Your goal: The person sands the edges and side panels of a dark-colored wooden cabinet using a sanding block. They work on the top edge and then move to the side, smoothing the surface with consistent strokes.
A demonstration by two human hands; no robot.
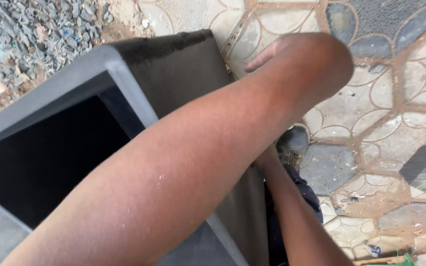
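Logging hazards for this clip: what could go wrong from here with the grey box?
The left hand reaches over the grey box's far side, mostly hidden, so its grip may be weak. The right hand sits low between box and paving; fingers could get pinched if the box shifts.

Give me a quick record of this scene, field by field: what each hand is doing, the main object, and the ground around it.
Main object: large grey hollow box with thick walls and a dark opening, seen from above
Left hand: reaching across the box's far side, fingers at its outer wall; grip hidden by the forearm
Right hand: low against the box's side wall, mostly hidden
Ground: patterned paving of curved, scale-like shapes, dusty
Beyond the box: grey gravel at upper left
Foot: dark shoe beside the box
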